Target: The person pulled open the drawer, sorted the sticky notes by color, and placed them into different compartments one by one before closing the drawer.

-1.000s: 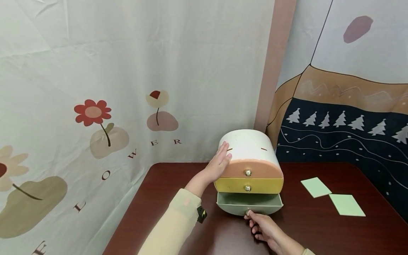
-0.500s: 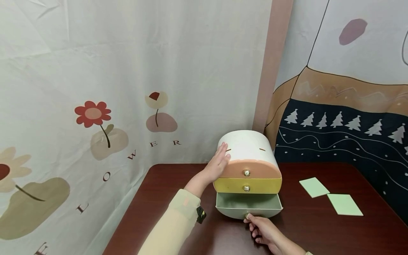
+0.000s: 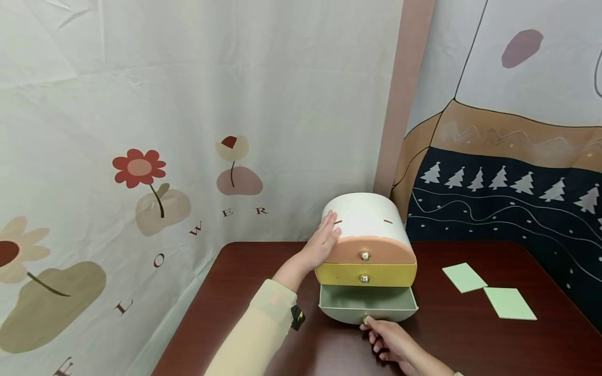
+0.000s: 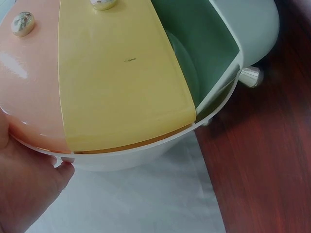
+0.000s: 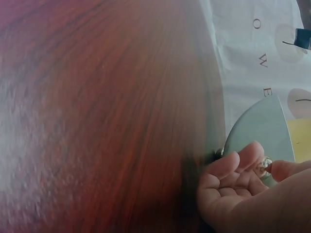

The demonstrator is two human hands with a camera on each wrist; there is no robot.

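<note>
A small rounded drawer cabinet (image 3: 364,211) with a white top stands on the table. Its peach top drawer (image 4: 36,92) and yellow middle drawer (image 4: 121,82) are closed. The pale green bottom drawer (image 3: 340,315) is pulled out, and no item shows inside it. My right hand (image 3: 395,342) pinches this drawer's gold knob (image 5: 265,166) between thumb and fingertip, the other fingers loosely bent below. Against the cabinet's left side rests my left hand (image 3: 321,245), fingers extended up along the white shell.
Two light green paper squares (image 3: 464,277) lie on the dark red-brown table (image 3: 254,271), right of the cabinet. Printed fabric (image 3: 301,104) hangs close behind the table and along its left. Short feet lift the cabinet slightly off the tabletop.
The green drawer has slid a little further out toward me, with my right hand on its knob. My left hand has stayed at the cabinet's side. The head view shifted slightly.
</note>
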